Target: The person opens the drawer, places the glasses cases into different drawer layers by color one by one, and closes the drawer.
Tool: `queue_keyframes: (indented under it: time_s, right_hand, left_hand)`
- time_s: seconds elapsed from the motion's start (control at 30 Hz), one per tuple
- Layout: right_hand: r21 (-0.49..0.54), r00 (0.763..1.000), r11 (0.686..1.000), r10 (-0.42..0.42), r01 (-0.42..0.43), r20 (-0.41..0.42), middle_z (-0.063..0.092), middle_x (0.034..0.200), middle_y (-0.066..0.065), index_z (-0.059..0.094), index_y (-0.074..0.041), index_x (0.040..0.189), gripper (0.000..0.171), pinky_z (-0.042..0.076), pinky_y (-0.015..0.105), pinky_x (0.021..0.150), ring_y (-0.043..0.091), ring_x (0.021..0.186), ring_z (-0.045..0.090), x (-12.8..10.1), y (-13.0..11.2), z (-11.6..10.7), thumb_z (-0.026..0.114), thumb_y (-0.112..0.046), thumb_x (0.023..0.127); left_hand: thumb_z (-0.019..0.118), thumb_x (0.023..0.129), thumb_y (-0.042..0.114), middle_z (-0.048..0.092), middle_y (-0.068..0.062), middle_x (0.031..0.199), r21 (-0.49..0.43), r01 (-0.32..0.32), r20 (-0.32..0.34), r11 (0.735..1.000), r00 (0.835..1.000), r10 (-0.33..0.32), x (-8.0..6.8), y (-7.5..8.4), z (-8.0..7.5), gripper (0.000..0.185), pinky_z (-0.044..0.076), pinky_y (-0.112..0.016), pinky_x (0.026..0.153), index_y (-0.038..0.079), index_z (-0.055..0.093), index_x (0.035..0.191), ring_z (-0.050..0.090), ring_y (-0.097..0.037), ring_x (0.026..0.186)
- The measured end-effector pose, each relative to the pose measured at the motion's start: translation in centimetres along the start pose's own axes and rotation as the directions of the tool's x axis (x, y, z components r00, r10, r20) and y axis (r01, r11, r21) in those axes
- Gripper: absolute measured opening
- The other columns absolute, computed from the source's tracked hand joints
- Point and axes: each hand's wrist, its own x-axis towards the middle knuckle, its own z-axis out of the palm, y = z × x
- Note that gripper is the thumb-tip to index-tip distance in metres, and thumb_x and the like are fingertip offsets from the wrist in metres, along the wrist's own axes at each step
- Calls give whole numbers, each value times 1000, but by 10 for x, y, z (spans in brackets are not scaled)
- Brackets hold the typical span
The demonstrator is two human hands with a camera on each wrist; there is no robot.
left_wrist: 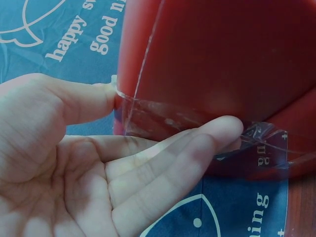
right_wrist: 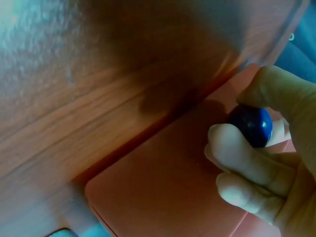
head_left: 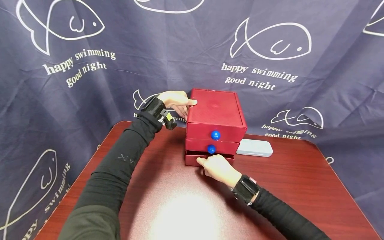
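A navy curtain (head_left: 168,50) printed with white fish and "happy swimming good night" hangs behind a glossy reddish-brown desk (head_left: 300,186).

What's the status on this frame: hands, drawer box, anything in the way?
Left hand flat against red drawer box, steadying it. Right hand pinches bottom drawer's blue knob; bottom drawer slightly out. Pale case behind box, clear of drawer.

Pale case (head_left: 254,148) on wooden table (head_left: 300,186); fish-print navy cloth (head_left: 120,40) behind
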Motion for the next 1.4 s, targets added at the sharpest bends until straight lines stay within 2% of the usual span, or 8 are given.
queue_keyframes:
  time_s: [0.23, 0.43, 0.73, 1.03, 1.27, 1.4]
  right_hand:
    - [39, 999, 999, -32, 30, 34, 50, 52, -4, 49, -15, 80, 35, 42, 27, 45, 14, 46, 53, -5, -8, -8, 84, -13, 73]
    - [61, 997, 996, -63, 61, 32, 55, 54, -4, 52, -16, 83, 38, 44, 26, 47, 15, 48, 54, -13, -17, -15, 88, -19, 72]
    - [56, 993, 995, -86, 81, 86, 54, 54, -6, 51, -18, 82, 40, 38, 23, 45, 12, 45, 49, -26, -36, -32, 89, -24, 73]
    - [66, 993, 993, -101, 97, 60, 49, 54, -8, 48, -17, 79, 46, 35, 18, 47, 8, 44, 42, -39, -54, -49, 92, -28, 70]
    - [94, 988, 994, -73, 61, 139, 46, 57, -10, 48, -18, 79, 38, 28, 15, 46, 5, 45, 30, -45, -67, -59, 86, -18, 77]
    - [85, 986, 994, -87, 75, 140, 47, 58, -11, 48, -18, 79, 38, 29, 15, 45, 5, 44, 33, -48, -75, -64, 86, -17, 77]
  left_hand:
    - [48, 108, 32, 74, -11, 84, -7, -4, 8, 1000, 1000, 4, 0, -1, -1, 48, 60, -38, 95, -11, 59, 128, 75, -21, 81]
    - [48, 108, 32, 74, -13, 85, -14, -10, 11, 1000, 1000, 10, 1, -1, 0, 48, 60, -38, 94, -11, 59, 127, 75, -22, 81]
    - [48, 108, 32, 74, -12, 84, -6, -9, 10, 1000, 1000, 9, -1, 0, 0, 48, 60, -38, 94, -11, 60, 126, 75, -22, 83]
    - [52, 107, 33, 76, -14, 90, 0, -14, -4, 1000, 1000, 14, 1, -2, 0, 47, 61, -37, 92, -8, 62, 127, 77, -26, 89]
    - [52, 107, 33, 76, -14, 90, 6, -11, -10, 1000, 1000, 12, 0, -2, 0, 46, 61, -36, 92, -8, 63, 125, 77, -28, 92]
    - [53, 107, 32, 76, -16, 92, 2, -8, -12, 1000, 1000, 8, 0, -2, 0, 46, 61, -37, 93, -9, 62, 126, 77, -27, 90]
